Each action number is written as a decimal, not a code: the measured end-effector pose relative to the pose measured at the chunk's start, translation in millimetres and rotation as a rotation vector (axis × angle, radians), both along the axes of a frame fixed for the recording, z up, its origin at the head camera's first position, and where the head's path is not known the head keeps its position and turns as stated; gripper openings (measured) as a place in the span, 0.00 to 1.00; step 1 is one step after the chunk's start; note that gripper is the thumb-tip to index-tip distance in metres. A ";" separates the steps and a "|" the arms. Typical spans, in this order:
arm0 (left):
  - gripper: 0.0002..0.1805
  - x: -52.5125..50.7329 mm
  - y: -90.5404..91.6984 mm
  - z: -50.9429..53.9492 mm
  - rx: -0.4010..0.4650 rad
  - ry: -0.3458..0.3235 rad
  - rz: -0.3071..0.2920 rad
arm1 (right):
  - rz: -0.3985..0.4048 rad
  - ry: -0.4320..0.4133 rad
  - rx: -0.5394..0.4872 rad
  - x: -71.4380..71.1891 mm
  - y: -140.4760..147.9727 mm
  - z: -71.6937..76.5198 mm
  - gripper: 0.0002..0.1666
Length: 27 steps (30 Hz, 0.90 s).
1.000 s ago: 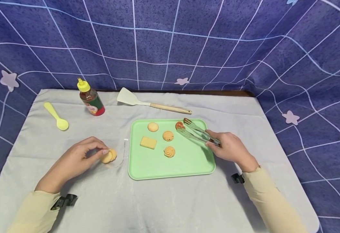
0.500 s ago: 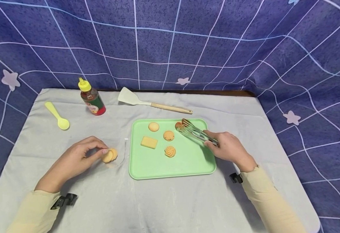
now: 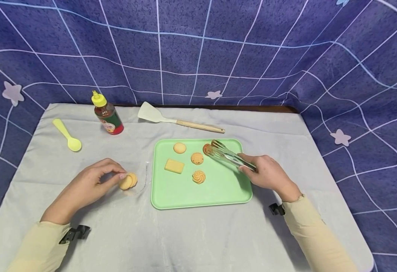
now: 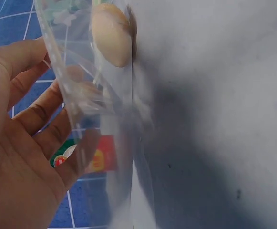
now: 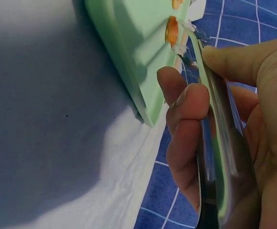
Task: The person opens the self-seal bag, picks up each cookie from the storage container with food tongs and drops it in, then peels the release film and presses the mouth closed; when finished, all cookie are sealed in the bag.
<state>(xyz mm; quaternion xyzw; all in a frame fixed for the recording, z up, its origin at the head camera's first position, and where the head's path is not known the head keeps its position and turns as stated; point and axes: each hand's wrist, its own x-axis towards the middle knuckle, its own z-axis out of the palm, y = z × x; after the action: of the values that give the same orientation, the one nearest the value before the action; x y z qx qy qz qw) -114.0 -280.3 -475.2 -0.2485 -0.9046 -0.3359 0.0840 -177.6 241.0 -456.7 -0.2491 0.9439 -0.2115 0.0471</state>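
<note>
My right hand (image 3: 271,173) grips metal tongs (image 3: 230,156) over the right half of a light green tray (image 3: 225,196). At the tongs' tips is a reddish-brown cookie (image 3: 206,149), partly covered by them; whether it is clamped I cannot tell. Also on the tray lie a plain round cookie (image 3: 179,147), a rectangular biscuit (image 3: 174,166), a speckled cookie (image 3: 197,158) and a swirl cookie (image 3: 199,177). Left of the tray, my left hand (image 3: 94,181) holds the edge of a clear plastic bag (image 4: 88,109) between thumb and fingers. Inside the bag are pale cookies (image 3: 128,181).
Behind the tray lies a spatula (image 3: 181,122) with a wooden handle. A sauce bottle (image 3: 107,115) with a yellow cap stands at the back left, beside a yellow spoon (image 3: 67,135). A blue curtain (image 3: 185,53) hangs along the table's back edge.
The tongs' arms have drawn closer together, and the reddish-brown cookie has shifted slightly to the left and nearer. My left hand and the bag have stayed in place.
</note>
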 end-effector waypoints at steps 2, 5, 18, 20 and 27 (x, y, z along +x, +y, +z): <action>0.11 0.3 0.4 0.4 -0.002 -0.002 0.003 | 0.004 -0.001 -0.007 0.1 -0.4 0.4 0.28; 0.10 0.8 1.1 1.3 -0.003 -0.010 0.005 | 0.004 -0.004 -0.008 0.2 -1.4 0.9 0.28; 0.10 0.5 2.8 2.3 0.011 -0.019 -0.013 | -0.006 0.024 0.043 1.8 -11.6 -1.1 0.29; 0.10 0.6 3.0 1.6 0.007 -0.018 -0.011 | -0.004 0.029 0.051 2.5 -12.3 -0.9 0.29; 0.09 2.0 1.8 -0.4 -0.002 -0.020 0.000 | -0.001 0.016 0.032 2.9 -9.3 -1.7 0.28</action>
<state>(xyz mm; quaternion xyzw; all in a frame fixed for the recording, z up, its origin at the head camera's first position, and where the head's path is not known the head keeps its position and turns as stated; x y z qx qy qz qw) -111.9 -278.4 -475.5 -0.2451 -0.9058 -0.3375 0.0749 -174.8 231.8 -458.4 -0.2495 0.9477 -0.1945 0.0432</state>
